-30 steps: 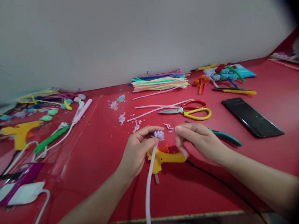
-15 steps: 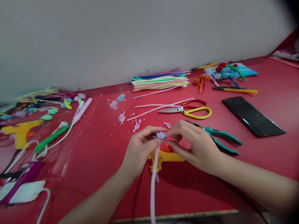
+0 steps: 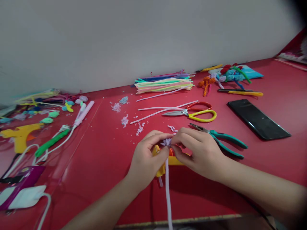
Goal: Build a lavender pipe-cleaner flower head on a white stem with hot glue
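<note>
Between both hands is a small lilac fuzzy flower (image 3: pixel 166 142) on a long pale lilac stem (image 3: pixel 168 191) that hangs down past the table's front edge. My left hand (image 3: pixel 149 156) pinches the flower's base between thumb and fingers. My right hand (image 3: pixel 200 151) has its thumb and fingertips closed on the flower's right side. Beneath the hands lies a yellow glue gun (image 3: pixel 176 160), partly hidden by them. Scissors with red and yellow handles (image 3: pixel 202 115) lie behind the hands.
Teal pliers (image 3: pixel 227 137) and a black phone (image 3: pixel 259 118) lie at the right. Pipe cleaners (image 3: pixel 164 83) are bundled near the wall. Lilac fluff (image 3: pixel 124 120) dots the table. A second glue gun (image 3: pixel 20 134), cables and a power strip (image 3: pixel 26 196) occupy the left.
My left hand has moved slightly right, nearer my right hand. The flower has shifted a little right and down, and its stem now hangs further right. My right fingertips now touch the flower.
</note>
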`<action>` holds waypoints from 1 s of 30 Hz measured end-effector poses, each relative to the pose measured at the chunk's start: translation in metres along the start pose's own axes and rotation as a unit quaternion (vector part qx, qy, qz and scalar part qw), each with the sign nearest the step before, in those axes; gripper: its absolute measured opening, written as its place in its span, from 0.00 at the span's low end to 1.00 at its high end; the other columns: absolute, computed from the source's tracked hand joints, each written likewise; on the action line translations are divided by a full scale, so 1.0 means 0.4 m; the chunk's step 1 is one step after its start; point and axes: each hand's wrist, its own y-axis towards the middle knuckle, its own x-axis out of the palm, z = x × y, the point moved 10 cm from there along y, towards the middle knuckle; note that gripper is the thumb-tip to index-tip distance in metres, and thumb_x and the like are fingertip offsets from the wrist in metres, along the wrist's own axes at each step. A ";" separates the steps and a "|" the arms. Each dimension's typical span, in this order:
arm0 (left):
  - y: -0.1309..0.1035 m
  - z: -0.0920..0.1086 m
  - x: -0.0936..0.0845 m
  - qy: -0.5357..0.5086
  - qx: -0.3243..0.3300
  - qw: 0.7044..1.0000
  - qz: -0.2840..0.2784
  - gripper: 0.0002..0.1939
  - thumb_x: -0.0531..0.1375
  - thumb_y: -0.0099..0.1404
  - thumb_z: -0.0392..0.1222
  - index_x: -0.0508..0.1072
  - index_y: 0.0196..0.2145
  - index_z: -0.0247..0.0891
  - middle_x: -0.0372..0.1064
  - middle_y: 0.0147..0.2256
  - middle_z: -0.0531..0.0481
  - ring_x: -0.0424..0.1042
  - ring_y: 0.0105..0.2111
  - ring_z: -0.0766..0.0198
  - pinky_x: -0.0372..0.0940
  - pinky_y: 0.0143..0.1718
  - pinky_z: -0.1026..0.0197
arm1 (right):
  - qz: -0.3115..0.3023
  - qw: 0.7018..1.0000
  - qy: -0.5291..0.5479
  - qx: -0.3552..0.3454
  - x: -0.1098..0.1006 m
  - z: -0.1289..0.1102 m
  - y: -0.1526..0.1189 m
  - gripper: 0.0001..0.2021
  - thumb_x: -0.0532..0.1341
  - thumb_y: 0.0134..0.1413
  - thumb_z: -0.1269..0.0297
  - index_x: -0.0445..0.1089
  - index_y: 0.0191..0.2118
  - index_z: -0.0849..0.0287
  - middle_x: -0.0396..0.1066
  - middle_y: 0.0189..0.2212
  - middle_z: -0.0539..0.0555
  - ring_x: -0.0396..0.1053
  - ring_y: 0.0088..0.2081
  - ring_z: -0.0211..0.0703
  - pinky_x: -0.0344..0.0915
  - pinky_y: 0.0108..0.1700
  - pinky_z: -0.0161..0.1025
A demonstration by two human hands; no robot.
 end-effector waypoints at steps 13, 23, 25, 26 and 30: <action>-0.002 0.003 0.001 -0.018 -0.005 1.000 -0.017 0.16 0.57 0.57 0.26 0.77 0.40 0.39 0.69 0.37 0.49 0.70 0.40 0.61 0.64 0.43 0.61 | 0.000 1.000 0.017 0.014 0.000 0.006 0.002 0.03 0.56 0.55 0.73 0.64 0.33 0.59 0.66 0.28 0.51 0.62 0.28 0.37 0.58 0.30 0.34; 0.000 0.001 0.004 0.000 0.003 1.000 -0.014 0.16 0.56 0.56 0.25 0.77 0.38 0.38 0.69 0.34 0.52 0.69 0.36 0.65 0.63 0.40 0.63 | 0.010 1.000 0.019 -0.003 0.000 -0.005 0.002 0.03 0.56 0.54 0.75 0.65 0.32 0.61 0.67 0.27 0.53 0.63 0.28 0.37 0.59 0.30 0.34; -0.001 0.004 0.004 0.005 0.008 1.000 -0.014 0.16 0.56 0.56 0.25 0.77 0.38 0.38 0.69 0.34 0.52 0.69 0.36 0.65 0.63 0.40 0.63 | 0.011 1.000 0.019 -0.002 -0.001 -0.006 0.000 0.03 0.56 0.55 0.75 0.65 0.32 0.62 0.67 0.27 0.53 0.63 0.28 0.37 0.59 0.30 0.34; -0.001 0.004 0.005 0.008 0.009 1.000 -0.015 0.16 0.56 0.56 0.25 0.77 0.38 0.38 0.69 0.34 0.52 0.69 0.36 0.65 0.63 0.41 0.63 | 0.010 1.000 0.020 -0.002 -0.001 -0.006 -0.001 0.03 0.56 0.55 0.75 0.65 0.32 0.62 0.67 0.27 0.53 0.63 0.28 0.37 0.59 0.30 0.34; 0.000 0.003 0.006 0.001 0.005 1.000 -0.022 0.15 0.56 0.57 0.26 0.77 0.38 0.38 0.68 0.34 0.51 0.68 0.36 0.64 0.63 0.40 0.63 | 0.009 1.000 0.021 0.002 -0.002 -0.006 -0.004 0.03 0.56 0.54 0.75 0.65 0.32 0.62 0.67 0.27 0.53 0.63 0.28 0.37 0.59 0.30 0.34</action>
